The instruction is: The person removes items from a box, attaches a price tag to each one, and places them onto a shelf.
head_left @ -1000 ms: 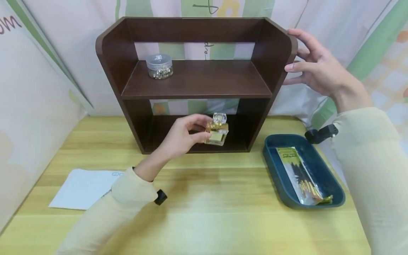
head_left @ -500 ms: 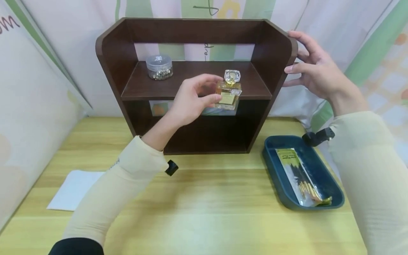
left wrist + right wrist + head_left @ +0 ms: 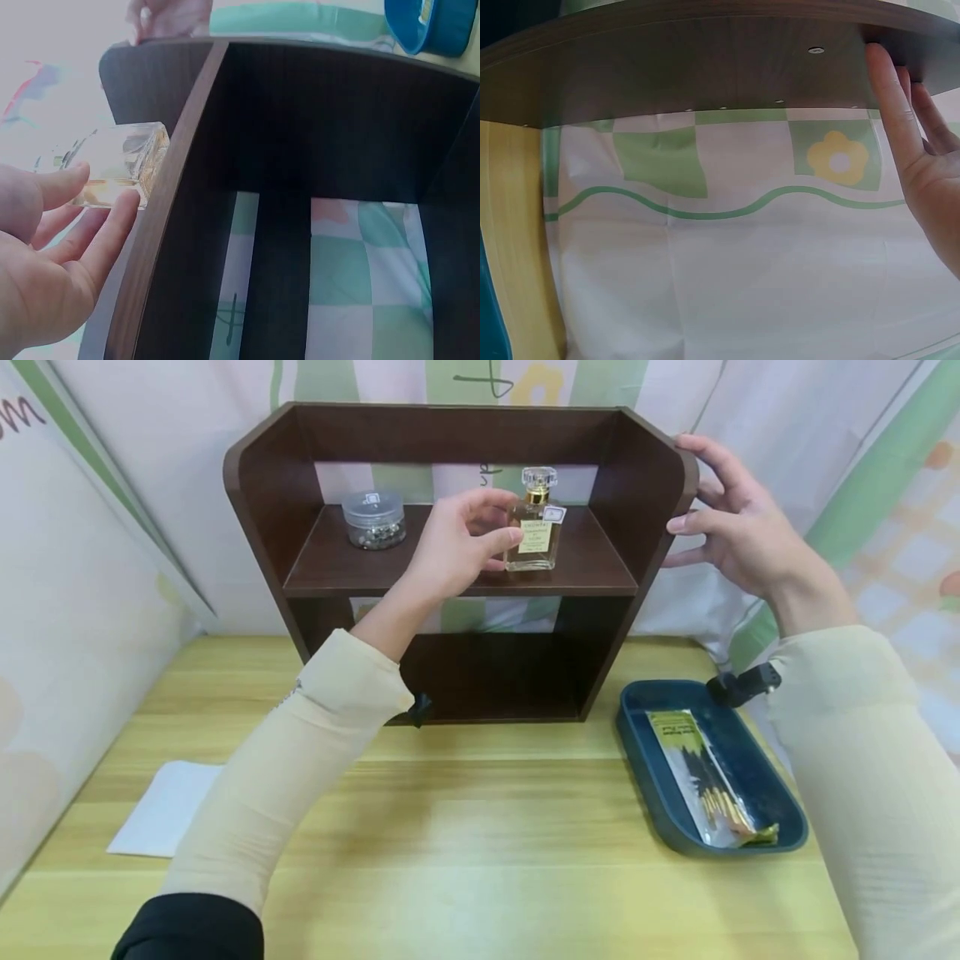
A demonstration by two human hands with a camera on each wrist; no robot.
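Observation:
My left hand (image 3: 457, 539) pinches a clear glass perfume bottle (image 3: 536, 537) with a faceted stopper and a pale label, thumb in front and fingers behind. The bottle stands nearly upright at the upper shelf (image 3: 442, 572) of a dark brown wooden rack; whether its base touches the board I cannot tell. In the left wrist view the bottle (image 3: 124, 165) appears beside the shelf's front edge. My right hand (image 3: 750, 527) rests its fingertips against the outside of the rack's right side panel (image 3: 660, 485); the right wrist view shows those fingers (image 3: 896, 105) extended against it.
A clear lidded jar (image 3: 374, 520) of small metallic pieces stands on the upper shelf's left. A blue tray (image 3: 637, 760) at the right holds a packet of brushes (image 3: 701, 777). A white envelope-like sheet (image 3: 161, 810) lies at the left, partly behind my sleeve.
My left hand has raised the perfume bottle from in front of the lower compartment to the upper shelf, and the bottle has become more upright. The right hand stays at the side panel.

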